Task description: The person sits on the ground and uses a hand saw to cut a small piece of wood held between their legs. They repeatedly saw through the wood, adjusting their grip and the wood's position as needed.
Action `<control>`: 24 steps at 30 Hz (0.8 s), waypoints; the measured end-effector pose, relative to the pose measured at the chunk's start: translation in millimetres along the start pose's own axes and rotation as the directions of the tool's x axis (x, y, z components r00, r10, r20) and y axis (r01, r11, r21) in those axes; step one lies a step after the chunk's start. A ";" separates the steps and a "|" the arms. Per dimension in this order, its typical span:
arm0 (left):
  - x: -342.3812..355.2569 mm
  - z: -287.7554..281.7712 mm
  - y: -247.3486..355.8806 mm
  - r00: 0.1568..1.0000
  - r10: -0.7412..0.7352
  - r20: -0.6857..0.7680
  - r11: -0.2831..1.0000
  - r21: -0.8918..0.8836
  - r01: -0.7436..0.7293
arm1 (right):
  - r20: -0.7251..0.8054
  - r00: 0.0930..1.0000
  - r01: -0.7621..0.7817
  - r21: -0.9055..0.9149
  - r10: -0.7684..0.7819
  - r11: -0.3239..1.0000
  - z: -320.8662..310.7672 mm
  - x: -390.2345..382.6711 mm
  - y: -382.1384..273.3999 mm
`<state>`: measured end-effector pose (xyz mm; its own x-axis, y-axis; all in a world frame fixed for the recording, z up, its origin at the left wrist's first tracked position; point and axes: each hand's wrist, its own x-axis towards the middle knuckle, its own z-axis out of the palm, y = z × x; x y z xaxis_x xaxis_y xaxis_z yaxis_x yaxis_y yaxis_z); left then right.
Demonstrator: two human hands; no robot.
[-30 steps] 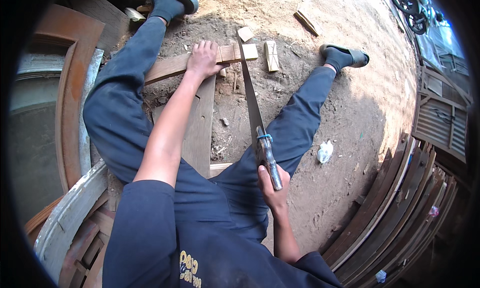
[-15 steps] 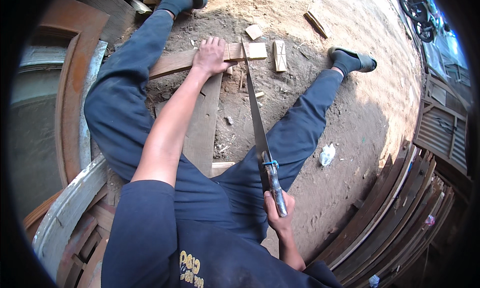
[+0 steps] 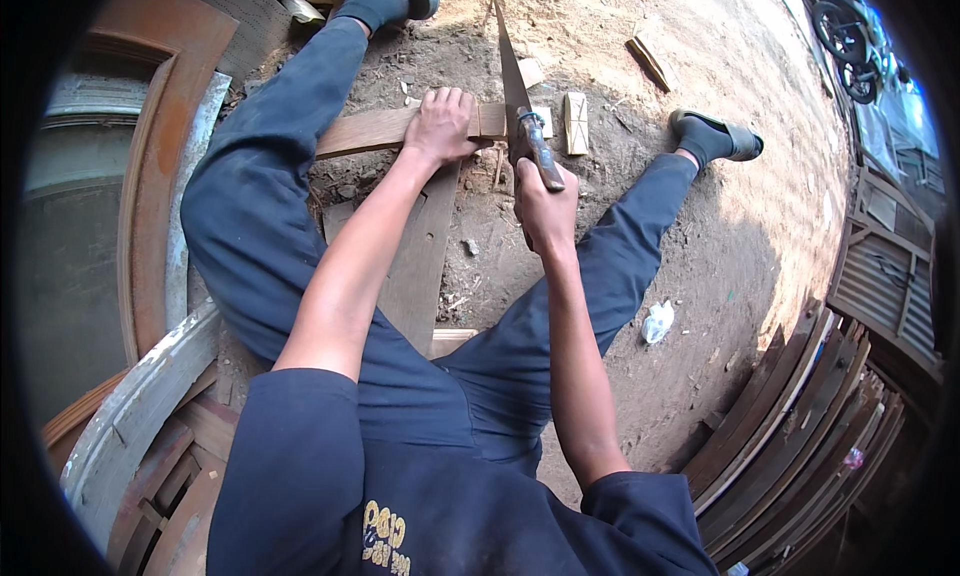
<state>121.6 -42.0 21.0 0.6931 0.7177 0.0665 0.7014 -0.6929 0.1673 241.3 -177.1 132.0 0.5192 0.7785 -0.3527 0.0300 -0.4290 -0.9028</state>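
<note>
I sit on dirt with my legs spread. My left hand (image 3: 440,124) presses down on a narrow wooden plank (image 3: 365,131) that lies crosswise between my legs. My right hand (image 3: 545,201) grips the handle of a hand saw (image 3: 512,76). The saw's blade points away from me and crosses the plank just right of my left hand. A short cut block (image 3: 575,123) lies beside the plank's right end.
A wider board (image 3: 420,266) runs toward me under the plank. Curved wooden frames (image 3: 150,176) lie at the left. Stacked planks (image 3: 800,416) lean at the lower right. A white scrap (image 3: 657,322) and a wood offcut (image 3: 650,61) lie on the dirt.
My right hand has pushed the saw forward, from close to my waist up to the plank. The blade now reaches far past the plank. My left hand stays on the plank.
</note>
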 end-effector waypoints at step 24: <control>11.6 -10.2 11.0 0.981 -0.112 0.157 0.994 0.030 0.109 | -0.079 0.968 -0.247 -0.153 0.238 0.957 -74.9 -273.8 -7.4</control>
<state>135.7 -40.6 33.6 0.6275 0.7711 -0.1076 0.7773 -0.6124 0.1443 162.9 -421.4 253.7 0.5775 0.6154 -0.5365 0.0313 -0.6734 -0.7386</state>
